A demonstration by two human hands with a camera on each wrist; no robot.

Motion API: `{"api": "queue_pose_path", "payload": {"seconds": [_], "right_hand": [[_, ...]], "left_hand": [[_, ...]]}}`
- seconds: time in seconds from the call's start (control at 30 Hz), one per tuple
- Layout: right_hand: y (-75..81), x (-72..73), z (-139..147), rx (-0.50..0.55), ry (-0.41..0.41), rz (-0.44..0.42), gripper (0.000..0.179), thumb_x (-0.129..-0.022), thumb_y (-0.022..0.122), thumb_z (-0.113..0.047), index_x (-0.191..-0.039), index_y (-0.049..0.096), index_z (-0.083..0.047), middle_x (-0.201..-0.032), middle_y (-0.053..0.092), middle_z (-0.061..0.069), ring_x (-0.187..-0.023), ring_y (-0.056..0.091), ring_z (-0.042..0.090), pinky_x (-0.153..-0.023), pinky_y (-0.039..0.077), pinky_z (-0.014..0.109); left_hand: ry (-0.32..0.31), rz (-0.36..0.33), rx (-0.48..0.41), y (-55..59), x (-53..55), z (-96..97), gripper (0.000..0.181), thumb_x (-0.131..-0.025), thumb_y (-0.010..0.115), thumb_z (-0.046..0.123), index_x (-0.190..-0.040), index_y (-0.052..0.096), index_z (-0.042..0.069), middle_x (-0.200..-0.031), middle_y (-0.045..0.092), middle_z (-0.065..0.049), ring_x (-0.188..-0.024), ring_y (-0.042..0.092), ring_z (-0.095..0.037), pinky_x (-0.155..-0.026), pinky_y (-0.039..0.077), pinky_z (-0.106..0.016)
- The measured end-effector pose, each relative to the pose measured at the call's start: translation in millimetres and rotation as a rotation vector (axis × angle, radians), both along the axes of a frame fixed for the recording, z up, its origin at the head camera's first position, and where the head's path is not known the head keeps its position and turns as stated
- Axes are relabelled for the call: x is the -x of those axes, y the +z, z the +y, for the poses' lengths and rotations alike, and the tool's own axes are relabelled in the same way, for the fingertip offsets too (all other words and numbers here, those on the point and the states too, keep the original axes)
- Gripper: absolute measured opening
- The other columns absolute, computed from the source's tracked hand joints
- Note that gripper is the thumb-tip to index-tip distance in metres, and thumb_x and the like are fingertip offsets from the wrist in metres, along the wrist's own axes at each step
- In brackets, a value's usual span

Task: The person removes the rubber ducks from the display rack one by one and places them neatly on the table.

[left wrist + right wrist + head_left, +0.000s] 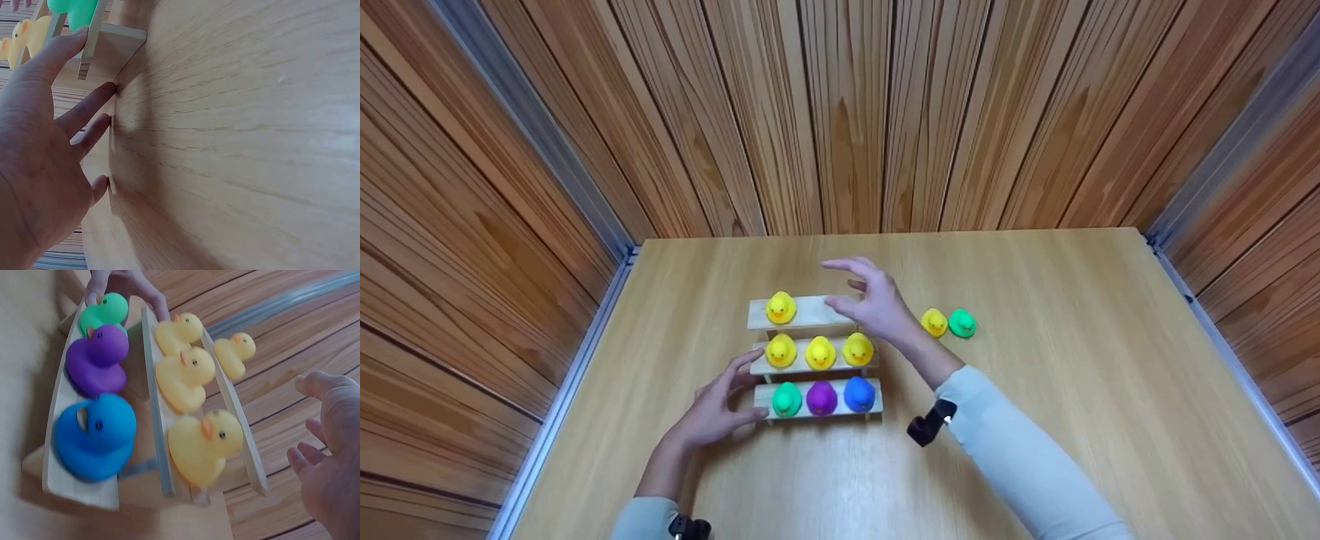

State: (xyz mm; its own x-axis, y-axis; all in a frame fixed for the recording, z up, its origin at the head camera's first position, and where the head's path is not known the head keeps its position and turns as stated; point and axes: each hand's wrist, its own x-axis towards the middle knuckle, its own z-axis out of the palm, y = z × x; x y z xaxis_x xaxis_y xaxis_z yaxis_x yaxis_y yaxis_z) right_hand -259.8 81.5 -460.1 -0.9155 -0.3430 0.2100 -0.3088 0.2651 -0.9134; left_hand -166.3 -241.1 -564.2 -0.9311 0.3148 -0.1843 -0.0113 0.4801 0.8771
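A three-step wooden rack (761, 315) stands on the table. Its lowest step bears a green duck (787, 400), a purple duck (822, 398) and a blue duck (859, 394). Three yellow ducks (820, 353) sit in a row on the middle step, and one yellow duck (781, 308) is at the left of the top step. My left hand (716, 409) is spread at the rack's left end, its thumb (67, 48) touching the lowest step. Over the right part of the top step, my right hand (880, 304) hovers with loosely bent fingers, holding nothing.
To the right of the rack, a yellow duck (934, 322) and a green duck (962, 323) lie side by side on the wooden table (1072, 360). Wood-plank walls (844, 120) with metal rails (577, 352) border the table at the back and sides.
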Motion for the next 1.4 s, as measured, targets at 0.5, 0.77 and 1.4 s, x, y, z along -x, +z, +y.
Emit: {"api": "queue_pose_path", "payload": {"seconds": [0.5, 0.77, 1.4], "right_hand": [[0.8, -4.8, -38.7, 0.006, 0.063, 0.024, 0.052, -0.102, 0.081, -0.006, -0.152, 0.068, -0.009, -0.157, 0.062, 0.016, -0.156, 0.057, 0.037, -0.130, 0.050, 0.053], [-4.6, -8.4, -54.4, 0.014, 0.088, -0.003, 0.050, -0.102, 0.081, -0.007, -0.151, 0.069, -0.011, -0.158, 0.062, 0.016, -0.155, 0.057, 0.037, -0.132, 0.047, 0.056], [-21.2, -11.7, -70.3, 0.025, 0.105, -0.075, 0.044, -0.105, 0.079, -0.008, -0.148, 0.071, -0.008, -0.150, 0.064, 0.017, -0.150, 0.062, 0.034, -0.133, 0.047, 0.048]], "left_hand": [[0.017, 0.005, 0.003, -1.3, -0.1, 0.1, 0.090, -0.098, 0.089, 0.025, -0.169, 0.037, 0.045, -0.171, 0.058, -0.012, -0.163, 0.050, -0.044, -0.134, 0.001, -0.086], [0.009, 0.008, -0.008, 1.5, -0.3, -1.8, 0.089, -0.099, 0.088, 0.024, -0.169, 0.038, 0.045, -0.173, 0.057, -0.012, -0.163, 0.051, -0.042, -0.134, 0.014, -0.087], [0.010, 0.027, 0.012, -3.6, -0.2, 0.4, 0.091, -0.098, 0.089, 0.026, -0.170, 0.037, 0.044, -0.169, 0.061, -0.013, -0.161, 0.054, -0.042, -0.133, 0.015, -0.087]]}}
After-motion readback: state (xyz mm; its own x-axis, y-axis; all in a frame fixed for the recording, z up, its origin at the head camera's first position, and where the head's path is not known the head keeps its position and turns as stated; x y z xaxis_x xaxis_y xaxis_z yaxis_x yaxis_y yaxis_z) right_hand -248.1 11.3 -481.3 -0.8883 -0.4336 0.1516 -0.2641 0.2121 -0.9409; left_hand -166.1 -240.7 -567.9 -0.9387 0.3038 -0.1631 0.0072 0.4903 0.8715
